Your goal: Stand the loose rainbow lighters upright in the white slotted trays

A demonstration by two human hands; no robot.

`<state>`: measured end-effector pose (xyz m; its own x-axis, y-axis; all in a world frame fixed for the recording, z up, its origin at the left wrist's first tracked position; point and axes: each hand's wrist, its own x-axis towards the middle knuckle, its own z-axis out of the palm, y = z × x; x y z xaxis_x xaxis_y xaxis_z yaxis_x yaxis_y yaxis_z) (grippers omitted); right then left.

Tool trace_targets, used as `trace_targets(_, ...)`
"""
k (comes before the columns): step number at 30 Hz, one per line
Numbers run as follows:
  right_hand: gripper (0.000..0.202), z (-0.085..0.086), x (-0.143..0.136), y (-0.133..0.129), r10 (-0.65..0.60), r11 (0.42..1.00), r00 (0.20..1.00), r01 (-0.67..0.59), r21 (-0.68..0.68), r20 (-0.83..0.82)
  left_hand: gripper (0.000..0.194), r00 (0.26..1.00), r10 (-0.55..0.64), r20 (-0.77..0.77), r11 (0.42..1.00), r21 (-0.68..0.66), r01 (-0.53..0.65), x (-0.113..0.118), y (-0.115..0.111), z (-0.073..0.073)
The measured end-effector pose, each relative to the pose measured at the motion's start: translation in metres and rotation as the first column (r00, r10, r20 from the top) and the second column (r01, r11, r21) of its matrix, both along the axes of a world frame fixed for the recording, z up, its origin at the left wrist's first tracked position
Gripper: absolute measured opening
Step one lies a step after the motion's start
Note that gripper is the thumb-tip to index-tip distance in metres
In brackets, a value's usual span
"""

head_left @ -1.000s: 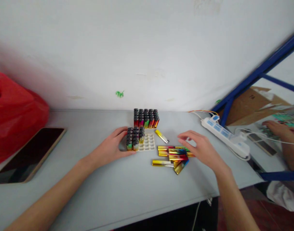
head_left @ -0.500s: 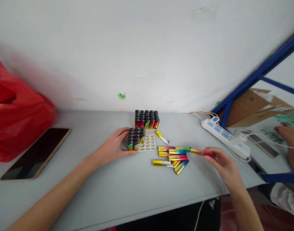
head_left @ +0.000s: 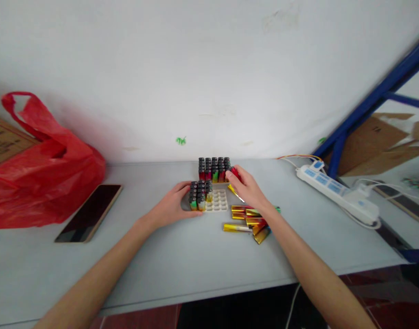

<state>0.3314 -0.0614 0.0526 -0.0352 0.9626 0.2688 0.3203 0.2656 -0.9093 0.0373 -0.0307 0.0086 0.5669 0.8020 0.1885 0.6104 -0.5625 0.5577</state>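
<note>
A: What does the right grip [head_left: 247, 185] have?

B: A glossy red lighter [head_left: 234, 172], pinched between thumb and fingers beside the right end of the far block of lighters [head_left: 211, 171]. Only a bit of it shows, so I can't tell which way its long axis runs.

A: And the left grip [head_left: 177, 203]?

B: Curved around the left side of the near tray [head_left: 221, 201], clamped on its filled end: thumb at the front corner, fingers at the back.

A: What's that tray like?

B: Pale and moulded, rounded pockets showing in rows on its right. The standing lighters [head_left: 198, 196] fill its left, upright, black tops uppermost, long axes vertical.

A: The loose ones?

B: Slim, with a metallic shine. A yellow lighter [head_left: 234, 191] lies flat just below the right grip, slanting, yellow end far and left, silvery end near and right. The pile [head_left: 250, 212], gold, red and green, lies partly under the right forearm, mostly crosswise. Near its front, another yellow-and-silver lighter [head_left: 235, 227] points its yellow end left.

A: All on the bench [head_left: 196, 256]?

B: Yes, smooth and grey.
</note>
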Motion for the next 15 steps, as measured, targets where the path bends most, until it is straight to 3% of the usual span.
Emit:
trace_targets(4,0.057,-0.015,-0.011,-0.016,-0.064,0.998,0.997,0.064,0.019,0.038,0.088,1.000,0.002,-0.020,1.000,-0.015,-0.003,0.000,-0.002,0.001)
trace_targets(8,0.062,-0.016,-0.011,-0.025,-0.111,0.993,0.987,0.114,-0.018,0.119,0.087,1.000,-0.001,-0.011,1.000,-0.012,0.001,-0.002,-0.002,-0.002)
trace_targets(15,0.044,-0.014,-0.010,-0.023,-0.151,0.987,0.953,0.162,-0.021,0.263,0.084,1.000,-0.010,0.019,1.000,-0.006,0.010,-0.005,-0.001,-0.008)
